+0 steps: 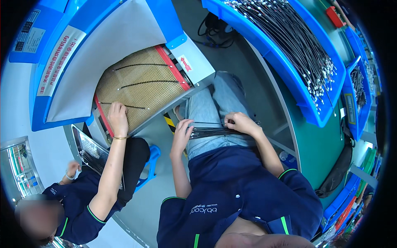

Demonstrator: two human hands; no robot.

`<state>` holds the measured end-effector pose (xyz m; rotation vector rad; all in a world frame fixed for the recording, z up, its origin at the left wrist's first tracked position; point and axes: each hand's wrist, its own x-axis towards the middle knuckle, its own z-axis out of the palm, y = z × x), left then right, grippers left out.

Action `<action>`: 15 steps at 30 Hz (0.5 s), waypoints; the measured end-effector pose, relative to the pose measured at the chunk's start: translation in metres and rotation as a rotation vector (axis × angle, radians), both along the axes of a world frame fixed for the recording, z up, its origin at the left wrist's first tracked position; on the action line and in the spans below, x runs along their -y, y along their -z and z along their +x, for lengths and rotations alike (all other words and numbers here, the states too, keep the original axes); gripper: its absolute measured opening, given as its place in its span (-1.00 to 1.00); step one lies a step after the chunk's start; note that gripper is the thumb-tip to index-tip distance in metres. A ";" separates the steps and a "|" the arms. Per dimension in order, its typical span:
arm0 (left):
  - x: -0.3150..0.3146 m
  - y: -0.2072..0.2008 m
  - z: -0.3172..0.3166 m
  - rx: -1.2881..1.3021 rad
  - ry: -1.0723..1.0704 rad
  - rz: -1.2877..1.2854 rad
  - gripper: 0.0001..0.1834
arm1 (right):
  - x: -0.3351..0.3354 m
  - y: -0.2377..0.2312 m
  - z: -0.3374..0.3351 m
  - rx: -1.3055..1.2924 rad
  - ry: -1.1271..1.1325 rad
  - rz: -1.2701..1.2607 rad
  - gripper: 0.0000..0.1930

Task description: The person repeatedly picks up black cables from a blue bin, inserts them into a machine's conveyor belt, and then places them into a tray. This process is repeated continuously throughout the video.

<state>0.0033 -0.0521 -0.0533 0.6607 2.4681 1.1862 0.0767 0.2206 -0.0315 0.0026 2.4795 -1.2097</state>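
A bundle of thin black cables (213, 132) lies across my lap, on my light blue jeans. Just above the bundle, a single black cable (209, 122) stretches between my two hands. My left hand (182, 131) is closed at the cable's left end, beside the bundle's tips. Further right, my right hand (240, 123) pinches the same cable with thumb and fingers. The right end of the bundle is partly hidden under my right hand and wrist.
At the left, a co-worker's hand (118, 118) touches a cable on a mesh conveyor belt (140, 97), which carries two more cables. A large blue bin (316, 118) of cables stands on the green table (316, 153) at right. A blue stool (152, 163) is beside the co-worker.
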 end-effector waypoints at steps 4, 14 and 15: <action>-0.001 -0.008 -0.002 0.064 -0.007 -0.013 -0.81 | -0.005 -0.011 -0.001 -0.018 0.049 -0.070 -0.86; -0.033 -0.052 -0.002 -0.114 0.066 0.124 -0.85 | 0.026 -0.049 -0.025 -0.439 -0.022 -0.111 -0.79; -0.037 -0.058 -0.001 -0.117 0.065 0.144 -0.85 | 0.029 -0.050 -0.027 -0.499 -0.036 -0.105 -0.81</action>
